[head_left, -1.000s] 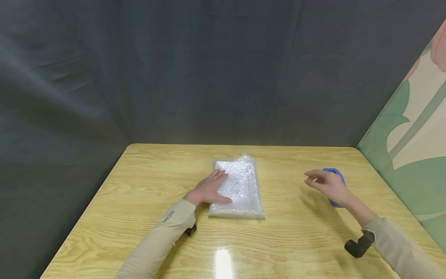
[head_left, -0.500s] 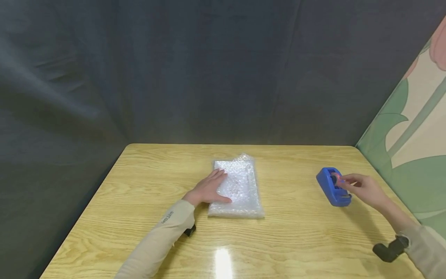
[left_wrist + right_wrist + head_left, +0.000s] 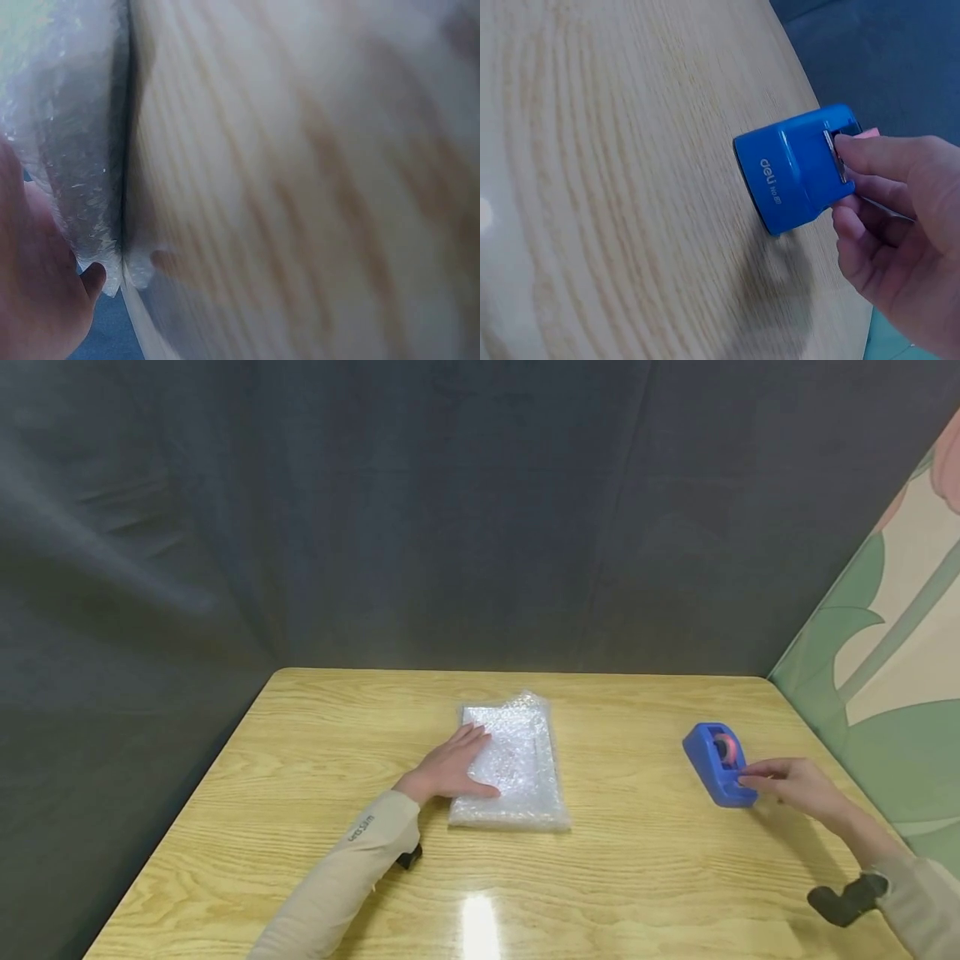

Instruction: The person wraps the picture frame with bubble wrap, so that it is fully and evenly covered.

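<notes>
A flat, rectangular item wrapped in bubble wrap (image 3: 519, 760) lies on the table, and my left hand (image 3: 448, 768) rests on its left side with fingers spread. Its thick wrapped edge (image 3: 79, 127) shows in the left wrist view. Toward the right stands a blue tape dispenser (image 3: 705, 762) holding a pink-cored tape roll (image 3: 726, 748). My right hand (image 3: 801, 789) is at its cutter end, thumb and forefinger pinching the tape there. In the right wrist view the thumb lies right at the metal cutter (image 3: 835, 157); the fingers partly hide the tape's end.
The wood-grain table (image 3: 337, 718) is bounded by a dark curtain (image 3: 480, 527) behind and to the left. A panel with a floral print (image 3: 892, 677) stands along the right. Black cameras (image 3: 847, 900) sit on both wrists.
My right hand moved right from above the dispenser, uncovering it, reached the tape roll, then came down to the cutter end. The left hand and wrapped item stayed in place.
</notes>
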`<action>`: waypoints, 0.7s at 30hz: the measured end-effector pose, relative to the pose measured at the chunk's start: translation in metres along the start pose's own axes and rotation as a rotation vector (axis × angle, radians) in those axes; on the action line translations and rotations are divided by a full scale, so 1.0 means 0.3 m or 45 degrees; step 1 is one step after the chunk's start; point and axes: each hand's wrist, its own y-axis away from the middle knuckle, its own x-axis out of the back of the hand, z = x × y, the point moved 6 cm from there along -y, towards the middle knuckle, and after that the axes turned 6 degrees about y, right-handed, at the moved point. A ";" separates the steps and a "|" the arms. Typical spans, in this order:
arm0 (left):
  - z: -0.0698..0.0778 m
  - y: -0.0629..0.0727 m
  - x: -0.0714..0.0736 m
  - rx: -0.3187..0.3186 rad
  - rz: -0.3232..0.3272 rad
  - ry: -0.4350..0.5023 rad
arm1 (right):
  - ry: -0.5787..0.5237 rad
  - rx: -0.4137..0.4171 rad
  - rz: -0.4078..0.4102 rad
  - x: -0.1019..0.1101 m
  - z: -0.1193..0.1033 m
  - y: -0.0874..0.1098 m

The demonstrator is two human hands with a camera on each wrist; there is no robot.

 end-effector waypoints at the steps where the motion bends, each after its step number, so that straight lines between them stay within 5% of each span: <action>1: 0.001 0.001 0.000 0.002 -0.002 -0.001 | -0.014 -0.002 -0.021 -0.003 0.002 -0.001; 10: 0.000 0.003 -0.003 0.013 -0.010 0.003 | -0.036 -0.043 -0.100 -0.013 0.010 -0.009; 21: 0.009 0.007 0.007 0.024 -0.015 0.014 | 0.008 0.029 0.019 0.008 -0.033 -0.003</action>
